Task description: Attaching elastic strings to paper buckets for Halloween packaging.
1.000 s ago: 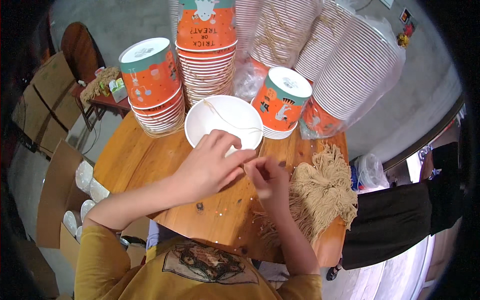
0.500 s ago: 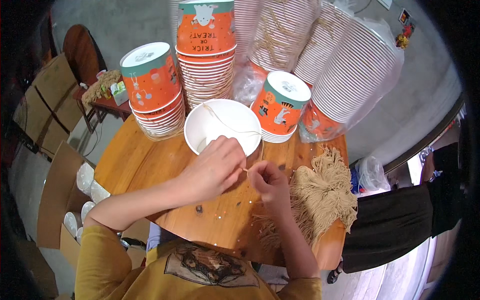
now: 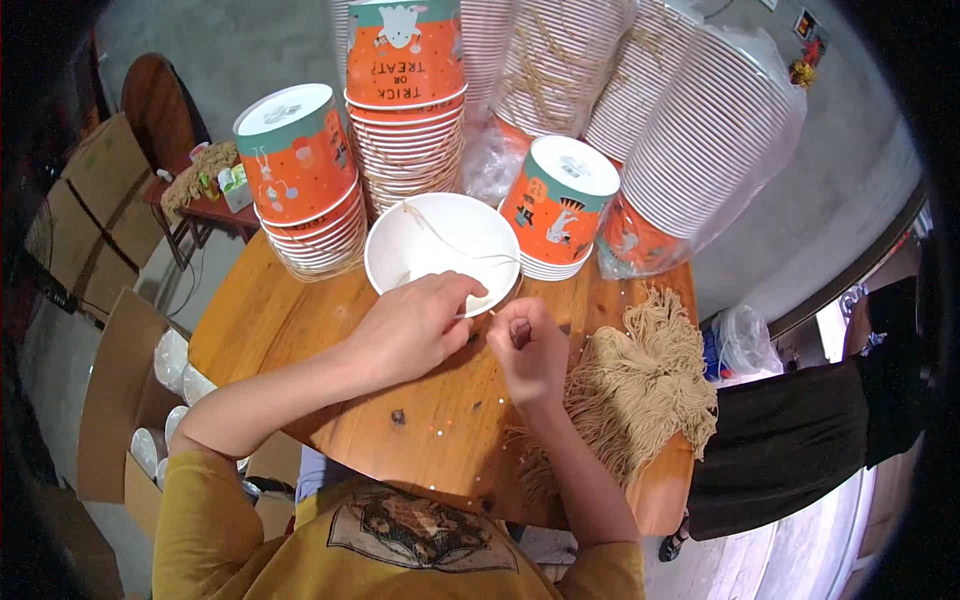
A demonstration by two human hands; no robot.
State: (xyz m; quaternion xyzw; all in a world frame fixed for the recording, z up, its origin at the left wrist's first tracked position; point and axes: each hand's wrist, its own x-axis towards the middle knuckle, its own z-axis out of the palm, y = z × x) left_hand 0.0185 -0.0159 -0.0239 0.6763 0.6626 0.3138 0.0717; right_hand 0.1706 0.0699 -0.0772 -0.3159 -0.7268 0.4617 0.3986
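Note:
A white paper bucket [image 3: 400,240] stands mouth up on the wooden table, a thin tan cord [image 3: 440,232] running across its opening. At its near rim is my left hand [image 3: 412,325], index finger over the edge and thumb outside, closed on the bucket. Just right of it my right hand [image 3: 530,350] is closed in a pinch, with a small tan cord end showing at the fingertips by the rim. A bundle of tan cords [image 3: 640,370] lies right of my right forearm.
Behind stand upturned orange paper bucket stacks [image 3: 295,170], a taller stack [image 3: 405,100], a short stack [image 3: 562,205] and plastic-wrapped stacks [image 3: 700,140]. An open cardboard box [image 3: 115,400] sits at the left. A person in dark clothes [image 3: 790,450] is at the right.
Both hands have moved up toward the bucket's near rim. My left index finger now reaches over the rim, and my right hand has risen beside it with the cord end.

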